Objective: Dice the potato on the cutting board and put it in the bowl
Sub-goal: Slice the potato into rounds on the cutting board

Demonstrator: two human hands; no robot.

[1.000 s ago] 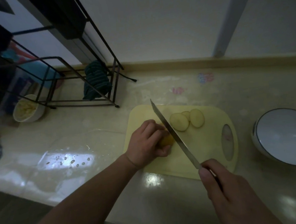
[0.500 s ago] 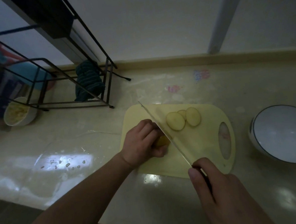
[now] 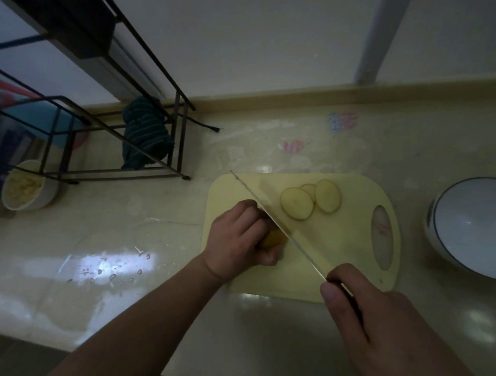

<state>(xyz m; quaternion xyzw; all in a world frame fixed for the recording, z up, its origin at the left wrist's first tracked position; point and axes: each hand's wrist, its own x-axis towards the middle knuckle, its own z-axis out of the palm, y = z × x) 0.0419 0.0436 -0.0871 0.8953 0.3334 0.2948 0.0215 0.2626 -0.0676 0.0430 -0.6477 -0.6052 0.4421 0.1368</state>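
The knife (image 3: 275,225) has dropped onto the yellow potato (image 3: 274,238) on the cutting board (image 3: 354,239), left hand (image 3: 238,239) gripping it, right hand (image 3: 373,313) clasping the handle; three slices (image 3: 297,203) lie beside; the white bowl (image 3: 475,229) holds nothing.

The kitchen scene was dim and underexposed, colours muted. Pale light glared off the wet countertop (image 3: 106,263) at lower left, with a smaller sheen at lower right. Wide-angle distortion bent the metal rack (image 3: 114,114) and the wall edges; corners fell dark and soft.
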